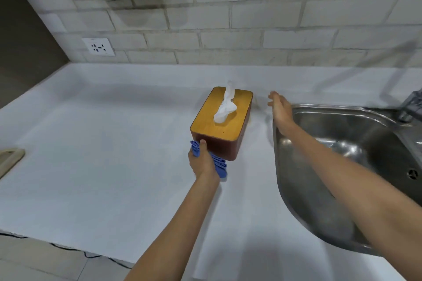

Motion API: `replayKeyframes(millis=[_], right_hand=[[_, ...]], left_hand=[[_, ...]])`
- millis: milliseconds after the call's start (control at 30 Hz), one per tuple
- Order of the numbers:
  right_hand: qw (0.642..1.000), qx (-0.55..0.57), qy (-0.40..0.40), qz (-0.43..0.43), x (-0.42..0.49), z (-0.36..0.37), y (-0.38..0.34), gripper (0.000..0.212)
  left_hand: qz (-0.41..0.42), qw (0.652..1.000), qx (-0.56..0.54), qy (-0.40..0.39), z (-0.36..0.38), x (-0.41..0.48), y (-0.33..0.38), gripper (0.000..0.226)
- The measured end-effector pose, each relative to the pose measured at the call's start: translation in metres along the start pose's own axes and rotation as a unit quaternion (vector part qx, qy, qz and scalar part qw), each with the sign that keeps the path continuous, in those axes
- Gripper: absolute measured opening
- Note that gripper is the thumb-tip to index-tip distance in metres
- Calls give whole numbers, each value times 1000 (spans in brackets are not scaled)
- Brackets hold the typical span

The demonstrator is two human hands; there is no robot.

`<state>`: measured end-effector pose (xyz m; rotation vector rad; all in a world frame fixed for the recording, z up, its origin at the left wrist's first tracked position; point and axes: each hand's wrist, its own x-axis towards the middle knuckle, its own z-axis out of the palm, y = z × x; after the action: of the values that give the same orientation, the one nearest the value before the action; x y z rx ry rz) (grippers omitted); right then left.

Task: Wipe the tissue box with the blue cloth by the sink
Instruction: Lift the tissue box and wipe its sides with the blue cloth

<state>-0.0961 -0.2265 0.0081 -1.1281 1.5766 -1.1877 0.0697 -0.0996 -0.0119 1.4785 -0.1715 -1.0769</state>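
Note:
The tissue box [237, 109] has a yellow-brown wooden lid and dark brown sides, with a white tissue [226, 107] sticking up from its slot. It stands on the white counter left of the sink. My left hand [202, 162] grips the folded blue cloth [219, 164] and presses it against the box's near side at the lower left corner. My right hand [280, 109] hovers open, fingers apart, just right of the box above the sink's rim, holding nothing.
A steel sink [365, 134] fills the right side, with a tap [411, 105] at the far right. A wall socket [98, 47] sits on the tiled backsplash. A beige object [9, 158] lies at the left edge. The white counter [102, 143] spreads left.

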Motion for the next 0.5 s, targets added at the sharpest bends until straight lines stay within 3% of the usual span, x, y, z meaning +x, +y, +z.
replayKeyframes(millis=[267,500], right_hand=[[983,-47,-173,29,40,15,-23,60],[974,-32,-219,53,50,27,-15,69]], left_hand=[[10,999,-17,33,19,4,0,50],[21,999,-15,39,15,26,6,49]])
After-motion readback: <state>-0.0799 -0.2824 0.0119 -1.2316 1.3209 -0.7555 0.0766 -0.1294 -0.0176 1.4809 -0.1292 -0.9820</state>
